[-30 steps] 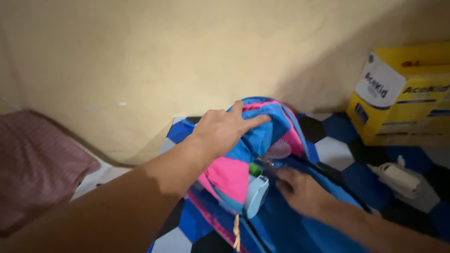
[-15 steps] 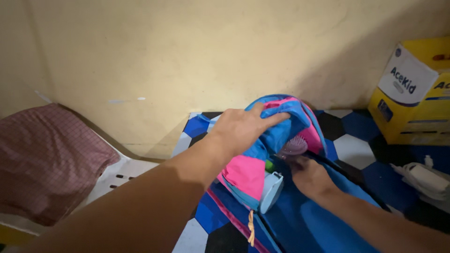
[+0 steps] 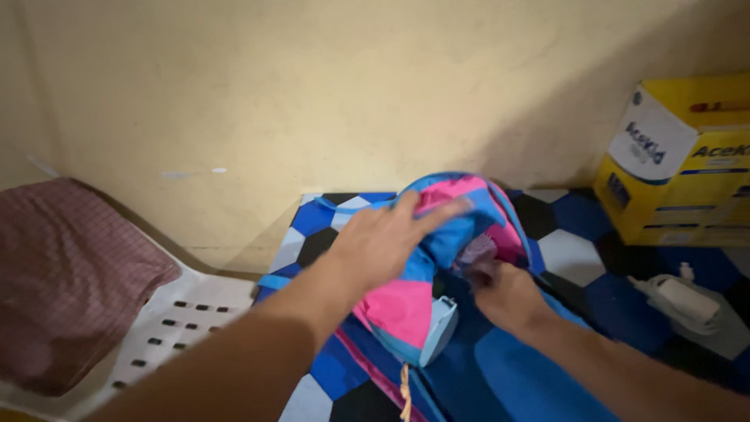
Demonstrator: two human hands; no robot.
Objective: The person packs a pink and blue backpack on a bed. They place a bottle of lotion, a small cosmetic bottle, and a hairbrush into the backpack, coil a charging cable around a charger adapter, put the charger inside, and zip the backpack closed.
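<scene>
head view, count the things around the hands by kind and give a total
backpack, blue and pink, under the left hand with the right hand at its opening: 1
cardboard box, yellow: 1
white charger: 1
maroon checked cloth: 1
white plastic chair: 1
total: 5

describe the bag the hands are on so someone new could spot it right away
Start at the plain yellowish wall and drop to the blue, black and white hexagon-patterned mat below it. There sits the blue-and-pink fabric backpack, under the left hand. It is the only pink-panelled thing, unlike the yellow cardboard box on the right.
</scene>
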